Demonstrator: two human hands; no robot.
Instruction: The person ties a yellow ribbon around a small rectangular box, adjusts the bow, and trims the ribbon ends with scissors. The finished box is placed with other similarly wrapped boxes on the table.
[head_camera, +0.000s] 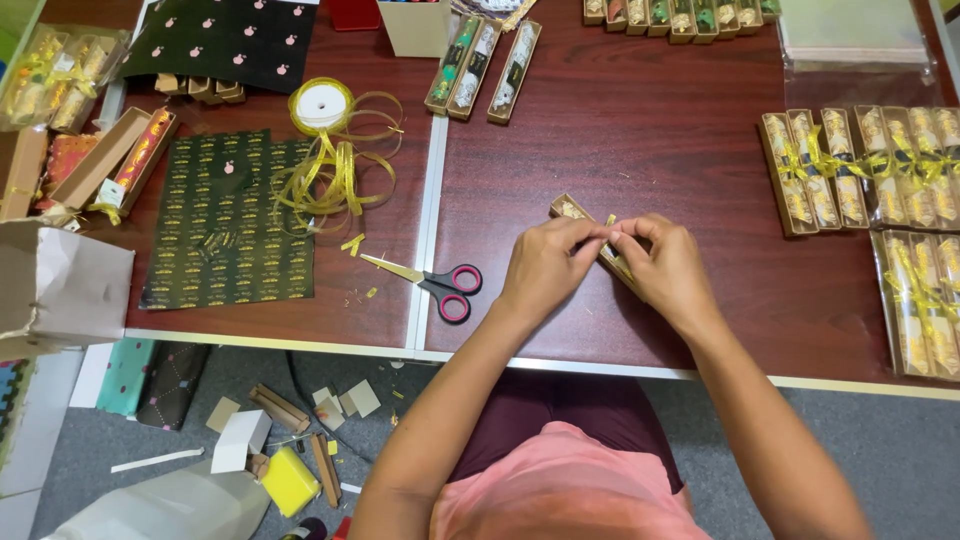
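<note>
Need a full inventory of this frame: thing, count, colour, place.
narrow gift box: 1, brown-gold, table centre, held by both hands
scissors: 1, pink-black handles, left of hands
ribbon spool: 1, gold, loose ribbon trailing, upper left
wrapping paper sheet: 1, black with gold print, left
ribboned boxes: several, gold, right edge
table: 1, dark red-brown
left hand: pinching ribbon on box
right hand: pinching ribbon on box

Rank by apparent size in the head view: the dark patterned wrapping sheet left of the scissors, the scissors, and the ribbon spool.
1. Dark patterned wrapping sheet: clearly the largest.
2. Scissors: far smaller than the sheet.
3. Ribbon spool: smallest as a reel alone, though with its loose yellow ribbon tangle it looks about as big as the scissors.
</note>
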